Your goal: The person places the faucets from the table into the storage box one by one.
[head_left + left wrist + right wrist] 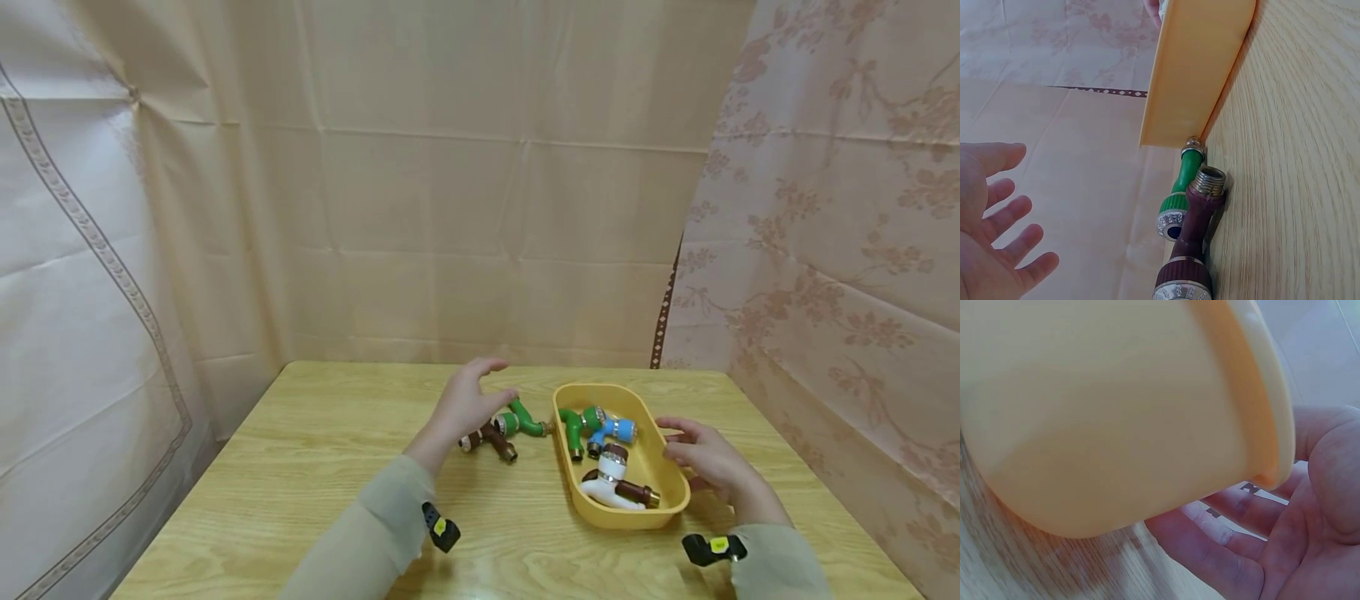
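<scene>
My left hand [467,407] hovers with spread fingers over two taps lying on the table, holding nothing. One is a brown tap [1195,225] with a threaded metal end; behind it lies a green tap [531,422], whose tip is close to the tray's left wall. The yellow tray [626,520] contains another green tap [573,433], a blue tap [622,431], a white tap [611,468] and a brown tap [634,492] partly hidden by the white one. My right hand [708,458] is at the tray's right side, fingers loosely bent by its wall; contact is unclear.
The wooden table [337,467] spreads out to the left and front of the tray. A beige curtain [450,208] hangs behind it, and a flowered curtain [847,250] runs down the right side. Each wrist carries a small black camera.
</scene>
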Demonstrator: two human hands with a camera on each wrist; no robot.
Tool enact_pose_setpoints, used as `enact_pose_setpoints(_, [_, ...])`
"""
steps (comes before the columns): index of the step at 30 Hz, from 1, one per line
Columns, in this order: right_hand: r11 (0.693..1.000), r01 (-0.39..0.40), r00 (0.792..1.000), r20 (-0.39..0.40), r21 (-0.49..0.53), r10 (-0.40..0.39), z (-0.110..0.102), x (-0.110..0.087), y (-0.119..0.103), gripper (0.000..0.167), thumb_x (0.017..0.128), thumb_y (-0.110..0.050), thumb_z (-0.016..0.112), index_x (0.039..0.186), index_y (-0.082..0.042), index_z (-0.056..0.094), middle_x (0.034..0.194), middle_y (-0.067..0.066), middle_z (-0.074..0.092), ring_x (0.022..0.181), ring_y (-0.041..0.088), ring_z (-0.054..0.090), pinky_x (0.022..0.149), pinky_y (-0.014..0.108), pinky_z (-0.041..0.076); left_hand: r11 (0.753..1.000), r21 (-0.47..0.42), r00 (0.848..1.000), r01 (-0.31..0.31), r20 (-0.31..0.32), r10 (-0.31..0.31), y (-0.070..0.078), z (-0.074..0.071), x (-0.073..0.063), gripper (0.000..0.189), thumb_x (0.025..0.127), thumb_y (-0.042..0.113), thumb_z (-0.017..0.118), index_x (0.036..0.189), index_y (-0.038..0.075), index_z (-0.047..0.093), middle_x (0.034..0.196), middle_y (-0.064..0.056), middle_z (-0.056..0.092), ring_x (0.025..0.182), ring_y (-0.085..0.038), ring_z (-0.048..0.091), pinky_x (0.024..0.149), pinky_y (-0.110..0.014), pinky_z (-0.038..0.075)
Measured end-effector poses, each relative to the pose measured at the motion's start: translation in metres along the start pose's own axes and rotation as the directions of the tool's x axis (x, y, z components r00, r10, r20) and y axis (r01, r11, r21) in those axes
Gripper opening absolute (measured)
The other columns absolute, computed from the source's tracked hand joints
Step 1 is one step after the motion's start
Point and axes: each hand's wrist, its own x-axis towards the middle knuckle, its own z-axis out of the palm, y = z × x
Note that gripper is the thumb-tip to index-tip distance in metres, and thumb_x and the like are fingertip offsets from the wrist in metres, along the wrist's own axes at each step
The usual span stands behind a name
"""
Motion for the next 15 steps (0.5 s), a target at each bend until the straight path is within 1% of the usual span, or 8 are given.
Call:
enact_pose_setpoints(7, [1.000, 0.003, 1.000, 0.001, -0.004, -0.003, 0.000, 0.001, 0.000, 0.066, 0.096, -0.010, 0.059, 0.156, -0.003, 0.032, 0.145, 0.034, 0.042, 0.114, 0.041, 0.058, 0.076, 0.050, 0.060, 1.000, 0.006, 1.000, 0.021, -0.009, -0.020, -0.005, -0.003, -0.004, 0.055, 0.092, 0.037, 0.076, 0.142, 0.020, 0.060, 0.145, 0.001, 0.055, 0.134, -0.023, 0.050, 0.109, -0.047, 0.042])
enact_pose_setpoints(10, [1.000, 0.005, 1.000, 0.000, -0.006, -0.005, 0.000, 0.001, 0.000, 0.066, 0.097, -0.010, 0.059, 0.156, -0.003, 0.032, 0.144, 0.034, 0.042, 0.113, 0.040, 0.058, 0.075, 0.050, 0.060, 1.000, -0.001, 0.999, 0.028, -0.016, -0.028, -0.008, -0.003, -0.005, 0.055, 0.092, 0.035, 0.076, 0.142, 0.020, 0.060, 0.144, 0.000, 0.055, 0.134, -0.025, 0.050, 0.108, -0.048, 0.042])
enact_pose_setpoints(15, [1.000, 0.001, 1.000, -0.003, -0.006, -0.001, 0.000, 0.001, 0.000, 0.066, 0.096, -0.009, 0.059, 0.156, -0.003, 0.033, 0.145, 0.034, 0.042, 0.113, 0.039, 0.059, 0.076, 0.050, 0.060, 0.999, 0.011, 0.999, 0.048, -0.011, -0.048, -0.014, -0.005, -0.007, 0.058, 0.091, 0.037, 0.077, 0.143, 0.020, 0.059, 0.145, 0.000, 0.055, 0.134, -0.026, 0.050, 0.107, -0.050, 0.044])
